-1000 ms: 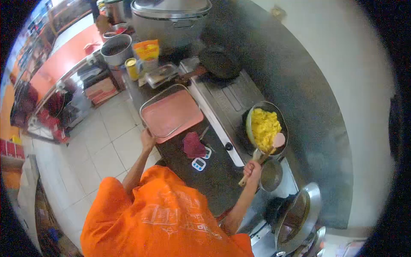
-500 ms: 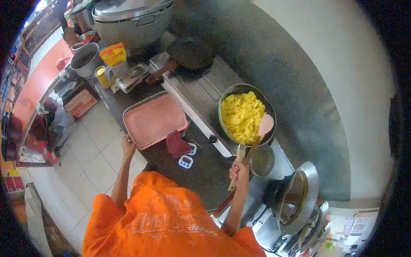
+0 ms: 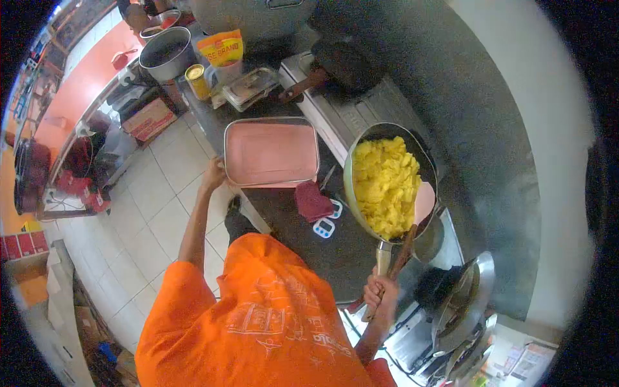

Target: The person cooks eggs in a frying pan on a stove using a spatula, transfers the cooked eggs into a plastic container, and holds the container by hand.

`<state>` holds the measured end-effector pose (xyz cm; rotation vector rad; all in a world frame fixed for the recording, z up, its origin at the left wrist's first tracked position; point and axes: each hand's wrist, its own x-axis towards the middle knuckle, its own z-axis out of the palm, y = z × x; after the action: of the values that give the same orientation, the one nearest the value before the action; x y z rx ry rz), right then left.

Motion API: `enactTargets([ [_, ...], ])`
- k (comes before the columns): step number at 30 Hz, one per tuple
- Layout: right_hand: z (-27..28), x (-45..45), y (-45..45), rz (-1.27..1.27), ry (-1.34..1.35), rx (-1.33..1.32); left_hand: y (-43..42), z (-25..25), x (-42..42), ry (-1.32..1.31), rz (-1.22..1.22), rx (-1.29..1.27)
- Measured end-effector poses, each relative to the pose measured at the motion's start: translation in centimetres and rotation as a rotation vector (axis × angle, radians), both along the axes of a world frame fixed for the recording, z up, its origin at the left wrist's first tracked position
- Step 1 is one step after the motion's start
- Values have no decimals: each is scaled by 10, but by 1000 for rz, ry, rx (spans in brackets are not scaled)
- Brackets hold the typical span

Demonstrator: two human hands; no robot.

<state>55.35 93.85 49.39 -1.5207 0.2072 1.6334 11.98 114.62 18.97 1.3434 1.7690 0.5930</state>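
Note:
My right hand (image 3: 382,293) is closed around the pale handle of a deep frying pan (image 3: 349,187), and the wooden handle of a pink-headed spatula (image 3: 423,201) is in the same grip. Soft yellow chunks resembling scrambled eggs (image 3: 385,184) fill the pan, which is raised over the stove's front edge. At the lower left corner of a pink rectangular tray (image 3: 272,153) with a clear rim, my left hand (image 3: 215,173) grips the edge; its fingertips are partly hidden. Inside, the tray holds no food. A dark red cloth (image 3: 313,200) touches its near right corner.
Two small white timers (image 3: 324,227) lie on the dark counter (image 3: 290,248). Behind stand a gas stove (image 3: 371,106) with a dark wok (image 3: 348,68), a clear lidded container (image 3: 251,88), a yellow can (image 3: 197,82) and a grey pot (image 3: 166,55). Metal pans (image 3: 461,303) crowd the right side.
The pan has come up off the stove toward me and leftward, with the spatula still in it. My left hand stays at the tray's edge. The whole view has shifted.

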Motion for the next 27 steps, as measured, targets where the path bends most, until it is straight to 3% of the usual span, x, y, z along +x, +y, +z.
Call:
enactTargets([
  [4,-3,-42,-14,-2,-29,29,33,-47,-33,-162,-141,121],
  [7,9,-78,-12,-35,-105,16,55,-46,-41,-194,-206,215],
  [10,-3,-120,-24,-89,-82,39,71,-51,-66,62,-430,424],
  [12,-6,-145,-28,-115,-115,54,81,-63,-64,51,-452,412],
  [17,15,-213,-31,-147,-205,150,69,-25,-52,-136,-410,366],
  [18,14,-230,-36,-148,-239,133,63,33,-51,-69,-491,447],
  [20,12,-253,-46,-162,-297,82,58,59,-40,-161,-449,377],
  [21,15,-261,-53,-169,-273,78,54,62,-38,-203,-428,331],
  [23,36,-262,-53,-189,-206,21,57,11,-25,-342,-450,322],
  [25,44,-251,-26,-170,-211,-9,81,26,1,-135,-562,452],
  [27,43,-268,-35,-147,-196,-35,61,55,-9,-291,-513,340],
])
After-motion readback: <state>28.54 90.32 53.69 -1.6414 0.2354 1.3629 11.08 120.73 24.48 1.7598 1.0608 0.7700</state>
